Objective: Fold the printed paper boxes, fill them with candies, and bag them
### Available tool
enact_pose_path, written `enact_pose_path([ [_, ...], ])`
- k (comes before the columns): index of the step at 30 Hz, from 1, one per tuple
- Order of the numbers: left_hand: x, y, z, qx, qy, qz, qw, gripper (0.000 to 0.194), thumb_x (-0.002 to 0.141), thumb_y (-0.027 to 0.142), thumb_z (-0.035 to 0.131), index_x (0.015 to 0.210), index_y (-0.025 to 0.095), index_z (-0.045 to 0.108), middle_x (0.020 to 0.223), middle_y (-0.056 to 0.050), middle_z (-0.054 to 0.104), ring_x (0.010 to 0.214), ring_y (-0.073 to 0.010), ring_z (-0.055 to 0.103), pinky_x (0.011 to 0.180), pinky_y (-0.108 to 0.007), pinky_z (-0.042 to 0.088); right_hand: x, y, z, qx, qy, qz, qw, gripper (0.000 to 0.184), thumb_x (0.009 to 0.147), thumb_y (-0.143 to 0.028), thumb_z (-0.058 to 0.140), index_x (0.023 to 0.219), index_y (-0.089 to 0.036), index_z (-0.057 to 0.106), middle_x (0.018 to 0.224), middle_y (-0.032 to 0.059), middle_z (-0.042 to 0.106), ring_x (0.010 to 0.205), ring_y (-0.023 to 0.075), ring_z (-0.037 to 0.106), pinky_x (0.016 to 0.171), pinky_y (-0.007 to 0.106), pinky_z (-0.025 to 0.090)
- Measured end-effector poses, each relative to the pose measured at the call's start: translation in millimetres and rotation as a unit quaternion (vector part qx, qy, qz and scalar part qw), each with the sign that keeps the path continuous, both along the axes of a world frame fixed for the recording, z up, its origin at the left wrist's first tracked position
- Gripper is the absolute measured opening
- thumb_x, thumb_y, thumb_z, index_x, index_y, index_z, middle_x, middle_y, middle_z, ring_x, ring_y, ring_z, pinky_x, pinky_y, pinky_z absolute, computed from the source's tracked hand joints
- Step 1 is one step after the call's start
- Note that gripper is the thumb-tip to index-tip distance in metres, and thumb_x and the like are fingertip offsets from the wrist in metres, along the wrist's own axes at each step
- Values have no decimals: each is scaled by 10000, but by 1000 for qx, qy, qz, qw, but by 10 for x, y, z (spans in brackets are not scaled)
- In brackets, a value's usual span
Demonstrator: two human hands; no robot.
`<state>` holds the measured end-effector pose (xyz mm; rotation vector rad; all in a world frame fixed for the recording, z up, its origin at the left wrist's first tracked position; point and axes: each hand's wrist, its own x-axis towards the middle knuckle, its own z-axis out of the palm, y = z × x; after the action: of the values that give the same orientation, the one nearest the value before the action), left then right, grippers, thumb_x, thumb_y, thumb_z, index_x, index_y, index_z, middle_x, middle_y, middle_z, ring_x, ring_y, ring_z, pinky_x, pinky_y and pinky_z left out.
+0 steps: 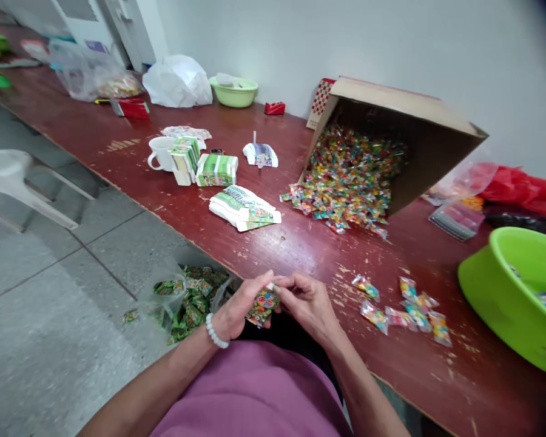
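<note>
My left hand (243, 303) is wrapped round a small green printed candy box (264, 301), held over my lap at the table's edge. The fingers of my right hand (307, 301) pinch at the box's upper end, where a bit of white shows. Just beyond lie flattened printed boxes (241, 206) in a loose stack. Several wrapped candies (403, 309) are scattered on the table to the right of my hands. A large tipped cardboard box (437, 152) spills a heap of wrapped candies (346, 176) onto the table.
A green basin (495, 285) stands at the right. Banded stacks of cartons (217, 170) sit beside a white mug (161, 153). Below the table edge, a plastic bag of filled green packets (193, 303) rests on the floor. A white plastic stool (22, 176) is at the left.
</note>
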<state>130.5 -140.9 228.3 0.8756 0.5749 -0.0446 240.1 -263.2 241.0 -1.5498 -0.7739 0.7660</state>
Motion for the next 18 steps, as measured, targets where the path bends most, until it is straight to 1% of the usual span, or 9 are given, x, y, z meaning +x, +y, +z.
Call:
enact_pose_path([
  [3,3,15,-26,-101,3,19,995,370,854,444,597,1051,149,703,673,-21,684,496,-146,606,407,-231,463,-94,-88,-36,3,-163,36,986,162,908,-370,632,978,-255,720,1033,79,715,918,245,667,790,385,538],
  [4,8,14,-43,-138,1,27,990,314,835,404,597,994,154,702,678,-16,685,481,-142,602,410,-234,462,-145,-113,-68,6,-214,40,976,205,887,-371,662,1060,-269,697,1127,89,690,1015,270,642,856,419,523],
  [5,15,10,-65,-175,-1,32,984,273,813,382,596,914,149,696,661,-19,678,483,-142,604,428,-236,469,-202,-133,-110,8,-266,31,963,337,842,-377,713,1157,-277,651,1209,103,656,1082,295,612,895,452,504],
  [7,34,-7,-122,-197,1,46,979,247,783,374,595,817,143,674,627,-31,662,487,-157,609,443,-250,470,-308,-153,-209,-10,-365,14,931,733,721,-398,807,1370,-267,490,1334,145,579,1161,357,550,930,520,463],
  [8,46,-20,-150,-201,-1,53,978,248,775,378,601,792,140,667,615,-38,657,487,-164,607,463,-263,476,-348,-151,-258,-25,-409,3,912,864,679,-399,823,1430,-261,419,1362,161,555,1167,384,532,929,549,443],
  [10,69,-52,-192,-194,-14,86,977,244,779,384,623,768,143,659,623,-40,664,523,-164,618,539,-275,494,-383,-122,-331,-51,-482,-10,875,930,665,-363,801,1475,-266,354,1370,170,549,1157,417,514,916,579,409],
  [12,82,-81,-203,-178,-30,129,975,256,793,404,659,777,149,664,683,-38,693,633,-163,654,646,-266,504,-368,-61,-361,-57,-525,-13,849,861,697,-300,745,1468,-284,362,1338,159,572,1132,412,520,908,573,394],
  [14,72,-85,-189,-156,-47,151,975,341,804,489,681,822,148,679,771,-49,722,775,-184,682,739,-273,504,-341,23,-358,-46,-528,-5,848,818,715,-266,710,1458,-282,368,1301,150,585,1112,387,532,908,546,406],
  [18,-76,14,-166,-88,-69,159,981,489,818,619,639,911,141,681,879,-80,732,900,-232,684,804,-320,506,-398,218,-327,-11,-470,37,882,797,712,-291,727,1430,-244,385,1287,149,574,1141,352,533,940,505,437],
])
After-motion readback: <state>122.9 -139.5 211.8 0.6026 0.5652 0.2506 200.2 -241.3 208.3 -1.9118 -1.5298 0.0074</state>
